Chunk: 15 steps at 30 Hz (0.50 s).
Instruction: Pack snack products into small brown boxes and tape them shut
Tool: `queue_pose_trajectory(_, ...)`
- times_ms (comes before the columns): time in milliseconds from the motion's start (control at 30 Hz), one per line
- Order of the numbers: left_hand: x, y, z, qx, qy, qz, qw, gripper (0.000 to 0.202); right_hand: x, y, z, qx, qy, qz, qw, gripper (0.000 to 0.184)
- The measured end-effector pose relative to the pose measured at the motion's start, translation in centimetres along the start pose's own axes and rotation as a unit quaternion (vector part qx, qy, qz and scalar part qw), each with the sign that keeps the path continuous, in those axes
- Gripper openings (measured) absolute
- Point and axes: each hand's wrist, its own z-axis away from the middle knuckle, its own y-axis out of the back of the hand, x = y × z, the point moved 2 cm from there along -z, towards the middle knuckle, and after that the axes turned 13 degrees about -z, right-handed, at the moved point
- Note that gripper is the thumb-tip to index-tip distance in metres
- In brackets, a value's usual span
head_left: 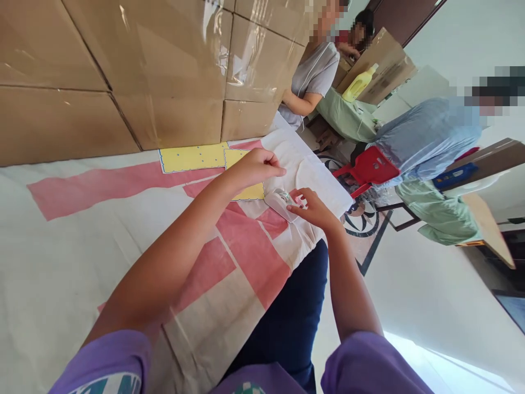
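Observation:
A small white tape dispenser with a roll in it rests near the table's edge. My right hand is at its right end, thumb and fingers curled around it. Above and slightly left of the dispenser is my left hand, its thumb and finger pinched together; whatever is between them is too small to make out. Under my left wrist lies a yellow card with a blue-edged border, partly covered by my forearm. Another yellow card with small blue marks lies flat beside it, against the boxes.
Stacked cardboard boxes wall off the table's far side. A white cloth with red blocks covers the table. Beyond the right edge, a person in grey and a person in blue on a red chair sit near a yellow bottle.

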Motion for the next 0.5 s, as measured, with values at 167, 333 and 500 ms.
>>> queue_pose_trajectory(167, 0.5, 0.5, -0.2, 0.000, 0.063, -0.042, 0.997, 0.028, 5.0, -2.4, 1.4, 0.050, 0.055, -0.091, 0.993, 0.052)
queue_pose_trajectory(333, 4.7, -0.2, -2.4, -0.058, 0.070, -0.177, 0.980, 0.024, 6.0, -3.7, 1.7, 0.088, 0.099, -0.066, 0.989, 0.049)
queue_pose_trajectory(500, 11.4, -4.3, -2.1, -0.051, 0.073, -0.410, 0.908, 0.029, 6.1, -3.5, 1.5, 0.082, 0.113, -0.090, 0.986, 0.050)
